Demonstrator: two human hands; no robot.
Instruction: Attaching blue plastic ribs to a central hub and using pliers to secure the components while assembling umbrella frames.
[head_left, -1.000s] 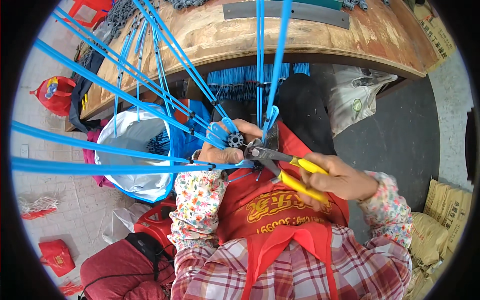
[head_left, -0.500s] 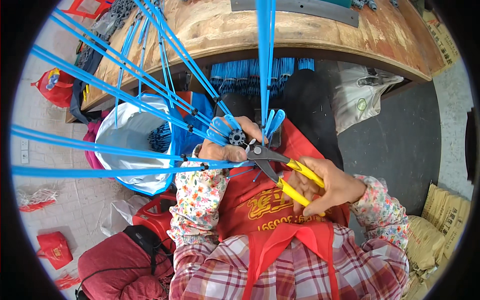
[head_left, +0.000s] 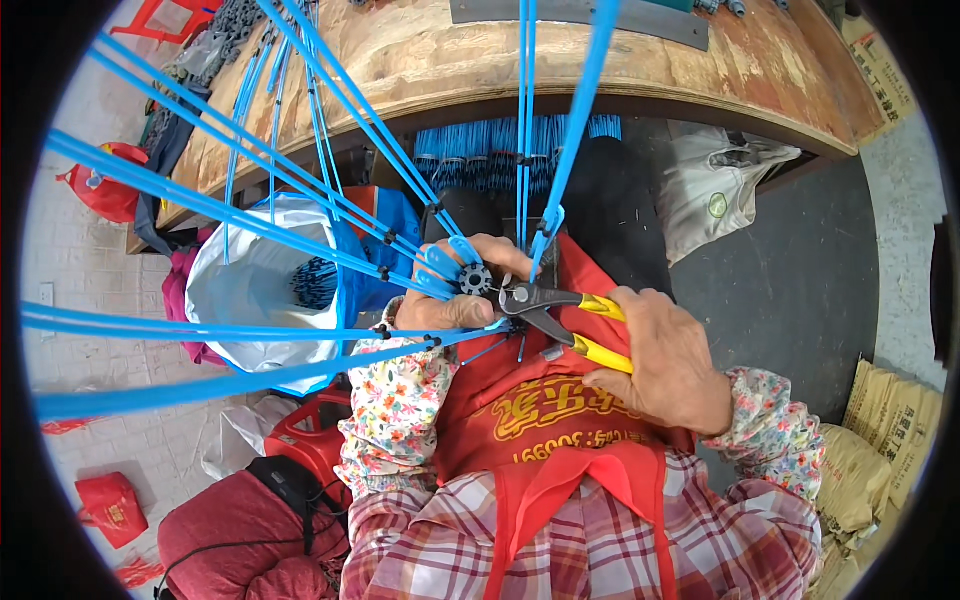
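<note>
My left hand (head_left: pixel 445 312) is closed around a small black notched hub (head_left: pixel 475 279), with the flat blue ends of several long ribs gathered about it. These long blue ribs (head_left: pixel 240 214) fan out to the left and away from me, jointed with small black pieces, like an umbrella frame. In my right hand (head_left: pixel 680 355) are pliers (head_left: pixel 545 312) with dark jaws and yellow handles, the fingers wrapped round both handles. The jaw tips meet a thin pale wire beside the hub. What exactly they grip is too small to tell.
A wooden workbench (head_left: pixel 420 75) crosses the far side, with bundled blue ribs (head_left: pixel 480 155) beneath it. A white-lined blue bag (head_left: pixel 230 285) stands at left, near a red stool (head_left: pixel 310 435). A white bag (head_left: pixel 710 190) hangs under the bench at right.
The pliers' handles have come closer together in my right hand. At the far side one rib has swung to the right, and the nearest left rib has dropped toward me.
</note>
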